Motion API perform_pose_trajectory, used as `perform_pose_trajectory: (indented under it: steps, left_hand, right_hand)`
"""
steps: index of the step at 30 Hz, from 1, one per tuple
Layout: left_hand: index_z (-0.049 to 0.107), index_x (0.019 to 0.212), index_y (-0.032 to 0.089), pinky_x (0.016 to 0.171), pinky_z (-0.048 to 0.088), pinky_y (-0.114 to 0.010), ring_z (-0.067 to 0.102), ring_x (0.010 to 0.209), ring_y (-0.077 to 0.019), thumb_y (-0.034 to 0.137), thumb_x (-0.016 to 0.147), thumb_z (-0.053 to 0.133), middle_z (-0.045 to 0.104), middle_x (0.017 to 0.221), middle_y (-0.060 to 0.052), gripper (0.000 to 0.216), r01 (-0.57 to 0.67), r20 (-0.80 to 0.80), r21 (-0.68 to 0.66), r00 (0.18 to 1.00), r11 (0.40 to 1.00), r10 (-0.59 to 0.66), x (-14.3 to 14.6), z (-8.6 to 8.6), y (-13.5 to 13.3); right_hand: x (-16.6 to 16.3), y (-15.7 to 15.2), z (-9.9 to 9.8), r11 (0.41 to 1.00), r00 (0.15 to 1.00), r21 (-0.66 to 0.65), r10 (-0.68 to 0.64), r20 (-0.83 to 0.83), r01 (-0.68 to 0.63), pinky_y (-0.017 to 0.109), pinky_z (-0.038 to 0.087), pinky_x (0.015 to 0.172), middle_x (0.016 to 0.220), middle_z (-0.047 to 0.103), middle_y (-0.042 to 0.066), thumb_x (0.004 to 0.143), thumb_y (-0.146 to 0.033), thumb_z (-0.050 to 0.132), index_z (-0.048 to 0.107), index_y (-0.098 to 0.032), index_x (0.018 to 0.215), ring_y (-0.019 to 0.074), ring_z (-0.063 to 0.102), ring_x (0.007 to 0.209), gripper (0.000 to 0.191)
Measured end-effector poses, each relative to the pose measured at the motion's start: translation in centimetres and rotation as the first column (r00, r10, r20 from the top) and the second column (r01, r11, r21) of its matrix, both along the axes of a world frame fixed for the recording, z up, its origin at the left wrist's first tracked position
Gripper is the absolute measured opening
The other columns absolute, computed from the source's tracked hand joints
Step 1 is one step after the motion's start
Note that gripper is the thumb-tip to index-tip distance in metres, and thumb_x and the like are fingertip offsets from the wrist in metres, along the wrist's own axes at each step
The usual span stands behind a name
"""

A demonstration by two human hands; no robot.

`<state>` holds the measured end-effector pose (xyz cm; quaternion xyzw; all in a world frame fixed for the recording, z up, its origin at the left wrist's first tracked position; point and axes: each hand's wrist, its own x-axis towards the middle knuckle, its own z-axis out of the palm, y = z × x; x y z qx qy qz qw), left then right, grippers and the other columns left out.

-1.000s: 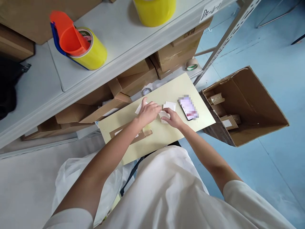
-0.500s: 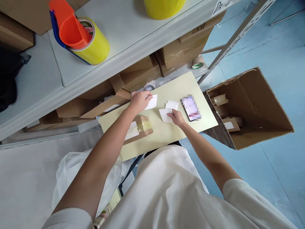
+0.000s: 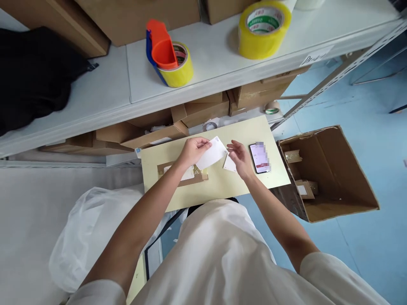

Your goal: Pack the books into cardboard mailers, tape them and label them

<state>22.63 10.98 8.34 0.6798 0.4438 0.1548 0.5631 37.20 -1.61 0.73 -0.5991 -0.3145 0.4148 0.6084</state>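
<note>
A white paper slip [image 3: 212,153] is pinched between the thumb and fingers of my left hand [image 3: 193,150], above the pale yellow board [image 3: 219,188]. Just to its right is my right hand [image 3: 241,159], its fingers apart and curved, close to the slip's edge; I see nothing held in it. Another white slip [image 3: 229,164] shows partly beneath that hand. Under my left wrist lies a flat cardboard package [image 3: 188,180] with a white label and shiny clear tape. A phone [image 3: 259,157] with a lit screen rests right of my right hand.
An open carton [image 3: 343,173] with a few small packages stands on the right. Above the board runs a grey shelf [image 3: 104,91] holding a tape roll with a red dispenser [image 3: 178,70] and a large yellow tape roll [image 3: 265,36]. A translucent plastic bag [image 3: 85,233] is at lower left.
My left hand has brought its slip rightward, towards my right hand. My right hand has let go of its slip and lifted with fingers spread. The view has tilted up, showing more shelf.
</note>
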Motion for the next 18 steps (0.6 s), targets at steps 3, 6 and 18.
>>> perform_pose_trajectory:
  steps: [3,6,18]
  left_hand:
    - [0.066,0.087,0.016,0.058,0.047,-0.026,0.062,0.065,-0.0158,0.046,0.070,0.067,0.070,0.079,-0.004,0.035,0.039,0.041,-0.041,0.998,0.998,-0.037,-2.1,1.2,-1.6]
    - [0.066,0.087,0.017,0.063,0.049,-0.027,0.065,0.072,-0.0174,0.043,0.066,0.072,0.071,0.083,-0.005,0.034,0.003,0.085,-0.049,0.996,0.999,0.002,-5.1,2.1,-3.1]
    - [0.066,0.082,0.019,0.067,0.051,-0.029,0.063,0.067,-0.0149,0.037,0.066,0.074,0.068,0.074,-0.001,0.026,-0.234,0.409,-0.199,0.863,0.952,0.298,-12.6,2.5,-11.1]
  right_hand:
    - [-1.7,0.1,2.8,0.999,0.998,0.032,0.041,-0.057,-0.039,0.035,0.052,0.069,0.084,0.063,0.003,0.071,-0.049,0.068,0.047,-0.024,0.116,0.0185,0.062,0.074,0.055]
    - [-2.6,-0.4,3.9,0.998,0.999,0.041,-0.053,0.005,0.052,0.032,0.051,0.061,0.071,0.056,-0.002,0.074,-0.044,0.065,0.048,-0.023,0.111,0.0163,0.057,0.064,0.046]
    - [-12.7,-5.4,11.9,0.958,0.485,0.170,-0.039,0.874,-0.230,0.044,0.044,0.088,0.112,0.062,0.011,0.084,-0.033,0.058,0.055,-0.024,0.112,0.0264,0.057,0.104,0.029]
